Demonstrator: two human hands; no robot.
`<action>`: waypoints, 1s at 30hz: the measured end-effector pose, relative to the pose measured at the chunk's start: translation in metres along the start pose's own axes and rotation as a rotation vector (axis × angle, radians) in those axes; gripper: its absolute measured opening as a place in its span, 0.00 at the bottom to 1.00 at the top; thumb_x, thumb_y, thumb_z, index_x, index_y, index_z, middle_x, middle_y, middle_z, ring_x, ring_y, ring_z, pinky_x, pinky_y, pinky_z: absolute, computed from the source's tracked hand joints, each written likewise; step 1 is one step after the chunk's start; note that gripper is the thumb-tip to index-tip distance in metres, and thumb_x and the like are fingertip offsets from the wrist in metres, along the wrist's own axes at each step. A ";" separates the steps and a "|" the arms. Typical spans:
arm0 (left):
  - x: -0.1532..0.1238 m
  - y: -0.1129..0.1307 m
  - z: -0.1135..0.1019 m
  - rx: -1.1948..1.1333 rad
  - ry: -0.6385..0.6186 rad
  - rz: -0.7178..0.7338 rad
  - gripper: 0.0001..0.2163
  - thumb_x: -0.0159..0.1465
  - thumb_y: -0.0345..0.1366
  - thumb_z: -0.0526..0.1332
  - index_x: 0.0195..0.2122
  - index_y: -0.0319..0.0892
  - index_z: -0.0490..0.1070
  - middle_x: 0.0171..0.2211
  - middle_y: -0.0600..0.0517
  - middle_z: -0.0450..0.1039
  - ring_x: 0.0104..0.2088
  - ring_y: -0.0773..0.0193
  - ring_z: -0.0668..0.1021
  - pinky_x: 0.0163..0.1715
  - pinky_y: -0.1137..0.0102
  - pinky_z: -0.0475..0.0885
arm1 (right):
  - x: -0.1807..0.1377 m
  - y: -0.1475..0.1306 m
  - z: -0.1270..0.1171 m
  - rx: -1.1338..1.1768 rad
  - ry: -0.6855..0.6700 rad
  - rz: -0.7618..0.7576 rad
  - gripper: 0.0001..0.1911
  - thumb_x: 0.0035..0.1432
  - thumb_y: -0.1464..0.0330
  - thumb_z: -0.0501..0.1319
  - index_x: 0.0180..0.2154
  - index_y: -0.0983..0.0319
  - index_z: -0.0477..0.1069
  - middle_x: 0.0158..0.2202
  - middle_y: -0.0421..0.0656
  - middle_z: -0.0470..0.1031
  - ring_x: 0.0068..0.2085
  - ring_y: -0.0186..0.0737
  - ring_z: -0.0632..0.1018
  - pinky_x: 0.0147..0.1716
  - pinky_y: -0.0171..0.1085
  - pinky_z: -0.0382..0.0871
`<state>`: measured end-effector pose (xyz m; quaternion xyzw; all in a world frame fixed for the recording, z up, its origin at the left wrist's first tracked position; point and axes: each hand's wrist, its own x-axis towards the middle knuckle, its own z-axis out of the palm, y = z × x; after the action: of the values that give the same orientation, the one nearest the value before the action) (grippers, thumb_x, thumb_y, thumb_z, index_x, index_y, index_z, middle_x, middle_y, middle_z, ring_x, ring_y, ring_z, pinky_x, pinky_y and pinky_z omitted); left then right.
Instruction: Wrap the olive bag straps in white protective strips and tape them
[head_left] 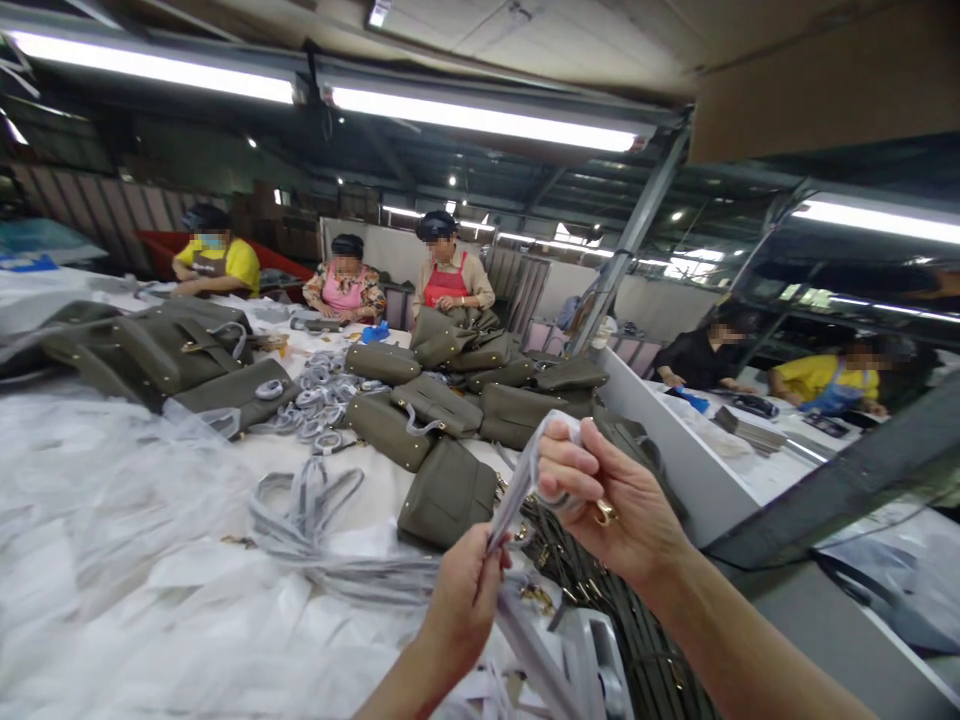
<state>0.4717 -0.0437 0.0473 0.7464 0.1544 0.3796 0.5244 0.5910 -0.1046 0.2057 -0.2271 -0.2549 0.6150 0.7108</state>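
Note:
My left hand (465, 600) and my right hand (607, 495) both grip a grey plastic-wrapped strap (519, 485) held up over the table. The right hand, with a gold ring, is curled round the strap's upper end. The left hand pinches it lower down. Below the hands lie olive-green handbags (448, 492) and a heap of dark straps with brass hardware (600, 600).
Several olive handbags (439, 400) and grey strap coils (322, 400) cover the white table (135, 600), with clear plastic wrap at the left. Three people sit at the far end, two more at a bench (750, 440) on the right behind a white divider (667, 440).

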 end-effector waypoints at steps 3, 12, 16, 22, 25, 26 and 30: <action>-0.001 0.002 0.002 -0.134 -0.012 -0.047 0.14 0.71 0.43 0.45 0.42 0.41 0.65 0.31 0.53 0.68 0.26 0.67 0.69 0.28 0.72 0.66 | 0.003 0.008 -0.010 -0.272 0.047 -0.196 0.14 0.55 0.62 0.71 0.36 0.63 0.71 0.22 0.30 0.62 0.20 0.24 0.65 0.43 0.36 0.79; 0.016 0.021 -0.014 -0.528 -0.232 -0.319 0.21 0.63 0.54 0.57 0.38 0.38 0.66 0.19 0.59 0.64 0.16 0.75 0.57 0.16 0.76 0.48 | 0.007 -0.002 -0.029 -1.338 -0.136 -0.700 0.07 0.67 0.65 0.57 0.40 0.59 0.72 0.29 0.38 0.72 0.33 0.36 0.75 0.54 0.48 0.70; 0.008 0.034 -0.030 -0.642 -0.381 -0.448 0.23 0.61 0.57 0.58 0.31 0.38 0.68 0.12 0.62 0.59 0.12 0.77 0.53 0.12 0.77 0.44 | 0.011 -0.004 -0.053 -1.911 -0.491 -0.688 0.13 0.69 0.67 0.50 0.40 0.62 0.73 0.34 0.47 0.77 0.38 0.43 0.78 0.54 0.51 0.69; -0.005 0.031 -0.048 -0.764 -0.555 -0.752 0.20 0.59 0.53 0.60 0.27 0.37 0.71 0.09 0.60 0.61 0.07 0.75 0.53 0.05 0.79 0.51 | -0.007 0.032 -0.089 -2.244 -0.626 -0.243 0.30 0.58 0.47 0.59 0.42 0.69 0.74 0.37 0.59 0.78 0.40 0.56 0.78 0.39 0.48 0.74; 0.001 0.015 -0.064 -0.775 -0.709 -0.835 0.22 0.61 0.52 0.59 0.29 0.33 0.74 0.10 0.56 0.66 0.06 0.73 0.60 0.05 0.78 0.57 | -0.022 0.046 -0.091 -2.351 -0.484 0.015 0.20 0.56 0.53 0.63 0.32 0.66 0.74 0.30 0.52 0.77 0.33 0.51 0.77 0.35 0.44 0.71; 0.003 0.010 -0.071 -0.807 -0.740 -0.851 0.24 0.63 0.53 0.58 0.31 0.31 0.75 0.11 0.54 0.68 0.06 0.72 0.63 0.05 0.78 0.59 | -0.027 0.049 -0.090 -2.332 -0.406 0.088 0.18 0.57 0.55 0.61 0.30 0.65 0.73 0.29 0.50 0.76 0.32 0.48 0.76 0.34 0.42 0.69; 0.006 0.003 -0.101 -1.187 -0.626 -0.732 0.30 0.69 0.54 0.48 0.38 0.29 0.77 0.18 0.48 0.77 0.15 0.65 0.77 0.13 0.76 0.71 | -0.052 0.059 -0.094 -1.628 -0.137 0.464 0.28 0.63 0.49 0.46 0.24 0.63 0.67 0.18 0.40 0.65 0.20 0.34 0.67 0.24 0.34 0.64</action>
<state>0.4015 0.0265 0.0687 0.3133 0.0061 -0.0285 0.9492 0.6012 -0.1487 0.0919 -0.6766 -0.6073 0.3825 0.1647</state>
